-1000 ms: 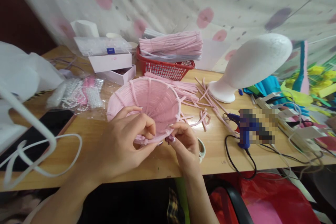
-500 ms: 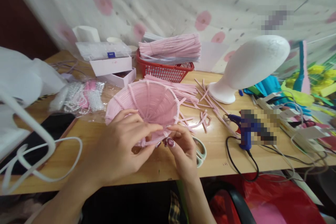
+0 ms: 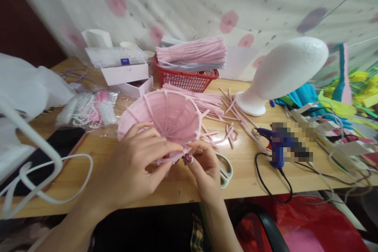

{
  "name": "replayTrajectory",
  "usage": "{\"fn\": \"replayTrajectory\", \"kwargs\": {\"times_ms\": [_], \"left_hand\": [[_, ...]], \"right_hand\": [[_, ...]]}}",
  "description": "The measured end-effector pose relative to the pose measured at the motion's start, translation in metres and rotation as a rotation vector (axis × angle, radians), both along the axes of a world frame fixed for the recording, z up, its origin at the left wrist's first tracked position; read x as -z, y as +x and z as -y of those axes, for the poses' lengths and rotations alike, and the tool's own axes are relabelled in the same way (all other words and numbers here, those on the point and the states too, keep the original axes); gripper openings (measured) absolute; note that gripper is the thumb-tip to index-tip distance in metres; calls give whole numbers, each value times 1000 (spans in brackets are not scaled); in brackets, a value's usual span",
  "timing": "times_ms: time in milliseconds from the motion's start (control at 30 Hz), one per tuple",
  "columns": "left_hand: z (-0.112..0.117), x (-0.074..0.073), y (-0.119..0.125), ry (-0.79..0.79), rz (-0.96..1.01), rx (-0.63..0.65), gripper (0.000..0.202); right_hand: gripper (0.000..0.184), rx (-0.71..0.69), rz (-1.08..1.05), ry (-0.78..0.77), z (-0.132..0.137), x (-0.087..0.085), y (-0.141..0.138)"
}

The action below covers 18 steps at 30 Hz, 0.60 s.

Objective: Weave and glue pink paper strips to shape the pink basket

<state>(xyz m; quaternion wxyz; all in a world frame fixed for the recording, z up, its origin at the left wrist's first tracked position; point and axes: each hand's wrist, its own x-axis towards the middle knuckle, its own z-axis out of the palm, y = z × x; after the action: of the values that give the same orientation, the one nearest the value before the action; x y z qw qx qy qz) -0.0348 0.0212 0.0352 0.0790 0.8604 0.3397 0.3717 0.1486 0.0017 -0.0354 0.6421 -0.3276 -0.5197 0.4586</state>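
Observation:
A pink bowl-shaped piece [image 3: 174, 112], made of ribs wound round with pink stems, is tilted with its hollow toward me. My left hand [image 3: 141, 157] is closed on its near rim, thumb below and fingers above. At the same rim, slightly to the right, my right hand [image 3: 205, 165] pinches with thumb and forefinger; a pink strand end shows between the fingertips. Both hands' tips almost meet there and hide part of the rim. Scissors [image 3: 226, 171] with pale green handles lie beside my right hand, partly covered by it.
Loose pink stems [image 3: 206, 104] lie behind the bowl. A red basket [image 3: 186, 80] holds bundled stems [image 3: 191, 53]. To the right are a white foam head [image 3: 283, 75], a blue glue gun [image 3: 277, 145] with its cord, and a power strip [image 3: 339, 141]. Bagged beads [image 3: 94, 110] and a phone [image 3: 59, 145] lie left.
My right thumb and fingertips have shifted slightly left along the rim, closer to my left fingers. The bowl-shaped piece has barely moved, and both hands keep their hold.

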Motion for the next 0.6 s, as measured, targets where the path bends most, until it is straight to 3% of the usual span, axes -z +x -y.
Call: {"fn": "replayTrajectory", "kwargs": {"times_ms": [200, 300, 400, 600], "left_hand": [[-3, 1, 0, 13, 1, -62, 7], [-5, 4, -3, 41, 22, -114, 14], [-6, 7, -6, 76, 18, -122, 22], [-6, -1, -5, 210, 26, -116, 24]], "right_hand": [[27, 62, 165, -3, 3, 9, 4], [40, 70, 242, -24, 11, 10, 8], [48, 99, 228, -15, 18, 9, 13], [42, 137, 124, -44, 19, 6, 14]]}}
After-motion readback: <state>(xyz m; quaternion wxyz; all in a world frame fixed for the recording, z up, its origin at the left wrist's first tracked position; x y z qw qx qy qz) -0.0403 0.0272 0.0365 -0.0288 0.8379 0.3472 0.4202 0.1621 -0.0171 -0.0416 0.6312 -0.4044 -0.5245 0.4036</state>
